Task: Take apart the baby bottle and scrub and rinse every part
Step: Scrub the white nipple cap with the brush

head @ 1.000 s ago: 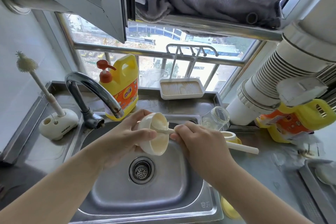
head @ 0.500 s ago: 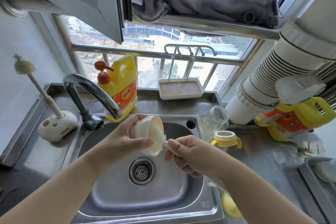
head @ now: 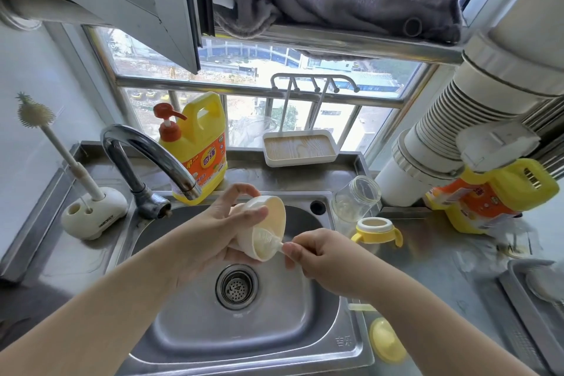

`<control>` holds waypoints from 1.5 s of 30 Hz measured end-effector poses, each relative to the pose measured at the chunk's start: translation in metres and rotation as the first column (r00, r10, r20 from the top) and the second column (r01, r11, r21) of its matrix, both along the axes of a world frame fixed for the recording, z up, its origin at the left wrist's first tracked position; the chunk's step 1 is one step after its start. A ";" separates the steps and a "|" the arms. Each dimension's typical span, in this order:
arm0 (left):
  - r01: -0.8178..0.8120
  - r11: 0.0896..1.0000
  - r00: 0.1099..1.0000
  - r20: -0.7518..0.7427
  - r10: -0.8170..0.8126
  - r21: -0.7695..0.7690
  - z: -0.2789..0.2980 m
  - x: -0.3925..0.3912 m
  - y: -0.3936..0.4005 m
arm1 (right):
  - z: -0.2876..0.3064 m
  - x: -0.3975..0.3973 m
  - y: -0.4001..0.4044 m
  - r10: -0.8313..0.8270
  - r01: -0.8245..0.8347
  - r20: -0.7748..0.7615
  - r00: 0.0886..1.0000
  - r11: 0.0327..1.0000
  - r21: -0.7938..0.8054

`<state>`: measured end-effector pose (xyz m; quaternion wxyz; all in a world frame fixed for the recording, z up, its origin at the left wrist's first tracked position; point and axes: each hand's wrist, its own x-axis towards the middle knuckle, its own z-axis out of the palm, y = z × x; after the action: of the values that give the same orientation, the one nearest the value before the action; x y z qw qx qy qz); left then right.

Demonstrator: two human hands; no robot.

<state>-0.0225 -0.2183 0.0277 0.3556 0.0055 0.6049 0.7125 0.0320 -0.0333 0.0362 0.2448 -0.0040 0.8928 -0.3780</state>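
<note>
Now scrubbing over the sink (head: 171, 330), mid-frame.
Left hand (head: 213, 232) curls round the cream cap (head: 268, 223); right hand (head: 317, 256) pinches a small brush (head: 268, 243) inside it.

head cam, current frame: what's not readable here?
- Brush handle: hidden inside the right hand; only the bristle head in the cream cap shows.
- Left hand covers the cap's outside.
- Yellow lid: partly behind the right forearm.
- Tray: cut by the right edge, contents blurred.
</note>
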 end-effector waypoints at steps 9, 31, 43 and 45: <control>0.030 0.988 0.998 -0.045 -0.037 -0.150 -0.010 0.003 -0.001 | -0.003 -0.002 0.007 0.457 0.177 -0.575 0.678 0.658 0.732; -0.012 0.976 0.986 -0.166 -0.025 -0.217 -0.046 0.008 0.028 | -0.043 0.025 0.031 -0.009 0.030 -0.075 0.997 0.955 0.296; 0.128 0.982 0.971 0.217 -0.097 -0.136 -0.105 0.021 0.132 | -0.069 0.096 0.142 -0.475 0.494 -0.138 0.869 0.821 0.285; 0.192 0.972 0.965 0.210 -0.160 -0.139 -0.106 0.023 0.152 | -0.073 0.106 0.157 -0.508 0.523 -0.131 0.851 0.802 0.289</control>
<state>0.0007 -0.0660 -0.0785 0.4750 -0.0395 0.6185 0.6247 0.1378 0.1232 -0.0373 0.1094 0.2688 0.9141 -0.2833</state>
